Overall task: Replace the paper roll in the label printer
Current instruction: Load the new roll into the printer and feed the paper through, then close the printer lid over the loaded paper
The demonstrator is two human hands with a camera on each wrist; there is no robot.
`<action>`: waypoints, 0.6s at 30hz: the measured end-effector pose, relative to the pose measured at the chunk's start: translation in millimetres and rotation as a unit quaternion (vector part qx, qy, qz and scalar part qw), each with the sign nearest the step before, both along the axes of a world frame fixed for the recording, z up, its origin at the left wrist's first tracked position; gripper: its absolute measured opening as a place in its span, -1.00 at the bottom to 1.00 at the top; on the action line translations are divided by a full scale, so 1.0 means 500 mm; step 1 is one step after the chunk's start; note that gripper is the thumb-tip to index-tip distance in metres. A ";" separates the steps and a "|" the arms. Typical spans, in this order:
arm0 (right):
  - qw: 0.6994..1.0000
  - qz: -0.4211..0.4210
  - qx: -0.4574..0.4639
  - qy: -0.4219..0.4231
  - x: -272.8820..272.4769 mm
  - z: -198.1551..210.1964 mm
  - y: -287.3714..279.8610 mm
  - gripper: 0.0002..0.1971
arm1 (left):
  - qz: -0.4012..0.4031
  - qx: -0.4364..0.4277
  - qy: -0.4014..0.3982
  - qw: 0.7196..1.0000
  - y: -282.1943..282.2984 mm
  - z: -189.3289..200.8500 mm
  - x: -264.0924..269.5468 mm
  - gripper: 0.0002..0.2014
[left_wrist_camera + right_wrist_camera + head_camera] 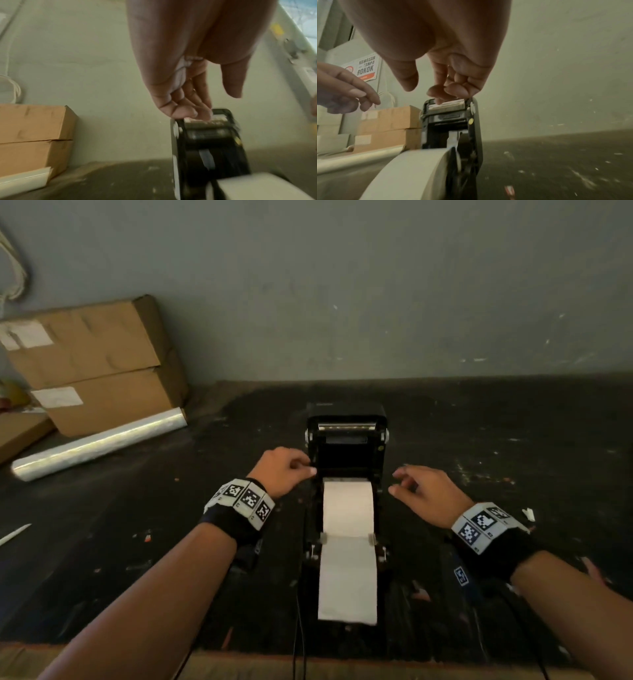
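The black label printer stands mid-table with its lid raised upright at the back. A white paper roll sits in its bay, and a white paper strip runs forward over the printer's front. My left hand hovers at the lid's left edge with loosely curled fingers, holding nothing. My right hand hangs just right of the printer, fingers relaxed and empty. The left wrist view shows the left hand above the lid and roll. The right wrist view shows the right hand over the roll.
Stacked cardboard boxes stand at the back left against the wall, with a roll of clear film lying in front of them. The dark scuffed table stretches right of the printer. Thin black cables run toward the table's front edge.
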State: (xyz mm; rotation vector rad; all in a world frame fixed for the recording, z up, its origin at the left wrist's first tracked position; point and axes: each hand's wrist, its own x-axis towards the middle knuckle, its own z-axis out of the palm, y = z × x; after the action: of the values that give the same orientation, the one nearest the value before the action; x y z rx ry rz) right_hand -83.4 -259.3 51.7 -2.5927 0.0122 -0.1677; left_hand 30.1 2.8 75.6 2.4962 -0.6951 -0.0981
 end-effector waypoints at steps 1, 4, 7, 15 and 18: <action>1.000 -0.015 0.007 -0.007 0.029 0.017 -0.012 -0.67 | 0.014 -0.027 -0.001 1.000 -0.009 0.017 0.032 -0.66; 0.997 -0.066 0.020 -0.039 0.126 0.056 -0.044 -0.66 | 0.059 -0.074 0.012 0.995 -0.037 0.054 0.131 -0.62; 0.990 -0.124 0.048 -0.043 0.211 0.085 -0.061 -0.59 | 0.106 -0.098 0.030 0.989 -0.069 0.071 0.214 -0.56; 0.979 -0.174 0.096 0.040 0.343 0.070 -0.060 -0.45 | 0.095 -0.057 0.095 0.989 -0.126 0.032 0.316 -0.50; 0.974 -0.177 0.134 0.042 0.355 0.056 -0.056 -0.46 | 0.064 -0.076 0.113 0.989 -0.126 0.019 0.321 -0.54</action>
State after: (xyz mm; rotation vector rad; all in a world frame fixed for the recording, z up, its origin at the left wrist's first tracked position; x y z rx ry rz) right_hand 94.0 -287.2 79.7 -2.3040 0.4963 -0.1718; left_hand 190.6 -60.1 85.3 2.3301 -0.4299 -0.2661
